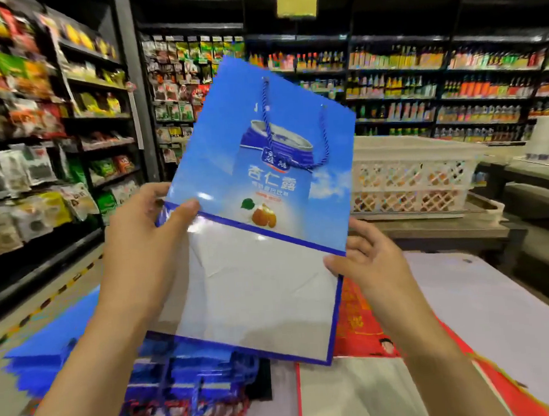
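I hold a flat, folded blue paper gift bag (264,163) up in front of me; it shows a drink can, fruit and a blue cord handle. Its white bottom panel (256,292) is folded toward me. My left hand (147,247) grips the bag's left edge at the fold, thumb on the front. My right hand (366,260) pinches the right edge at the fold, thumb on the white panel.
More flat blue bags (187,383) and red ones (364,324) lie on the surface below. A white plastic crate (409,180) stands behind on a counter. Shelves of snack packets (38,158) run along the left, bottle shelves (452,84) across the back.
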Demonstrator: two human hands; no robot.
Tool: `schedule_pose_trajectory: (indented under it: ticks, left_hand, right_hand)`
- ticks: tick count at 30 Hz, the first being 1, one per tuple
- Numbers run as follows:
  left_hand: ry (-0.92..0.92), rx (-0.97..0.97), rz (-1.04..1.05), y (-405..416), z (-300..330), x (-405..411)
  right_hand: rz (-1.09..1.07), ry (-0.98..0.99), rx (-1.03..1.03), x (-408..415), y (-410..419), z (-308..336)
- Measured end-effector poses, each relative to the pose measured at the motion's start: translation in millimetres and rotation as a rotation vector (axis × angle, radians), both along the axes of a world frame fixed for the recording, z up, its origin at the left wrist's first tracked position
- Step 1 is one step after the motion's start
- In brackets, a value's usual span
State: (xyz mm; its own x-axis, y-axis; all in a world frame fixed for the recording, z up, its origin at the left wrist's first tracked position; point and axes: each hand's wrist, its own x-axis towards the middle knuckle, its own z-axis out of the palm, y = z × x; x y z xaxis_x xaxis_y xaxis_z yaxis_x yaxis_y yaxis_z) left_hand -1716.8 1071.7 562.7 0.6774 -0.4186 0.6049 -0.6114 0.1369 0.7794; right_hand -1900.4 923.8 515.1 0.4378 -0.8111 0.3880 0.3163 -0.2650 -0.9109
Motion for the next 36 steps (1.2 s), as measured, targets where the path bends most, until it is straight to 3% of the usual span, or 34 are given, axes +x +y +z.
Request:
schedule_pose_trajectory:
  ticks: [4, 9, 17, 21, 27, 36]
  left_hand:
    - [0.014, 0.155, 0.090, 25.1, 1.0, 45.0]
    - [0.187, 0.506, 0.008, 48.7, -8.0, 105.9]
    - [0.157, 0.860, -0.001, 59.7, -40.6, 134.0]
    - [0.130, 0.922, -0.017, 62.8, -48.1, 138.8]
    - [0.107, 0.872, -0.063, 57.2, -49.3, 132.5]
    - [0.028, 0.927, -0.008, 52.0, -54.4, 134.4]
  right_hand:
    - [0.070, 0.002, 0.020, 41.8, 18.5, -0.2]
    - [0.109, 0.079, 0.024, 82.3, 34.4, -4.0]
    - [0.088, 0.266, 0.044, 104.9, 46.6, -26.9]
    - [0.052, 0.330, -0.012, 102.9, 53.5, -29.7]
    - [0.230, 0.290, 0.213, 102.3, 60.5, -39.0]
    - [0.220, 0.405, 0.192, 101.1, 55.8, -38.6]
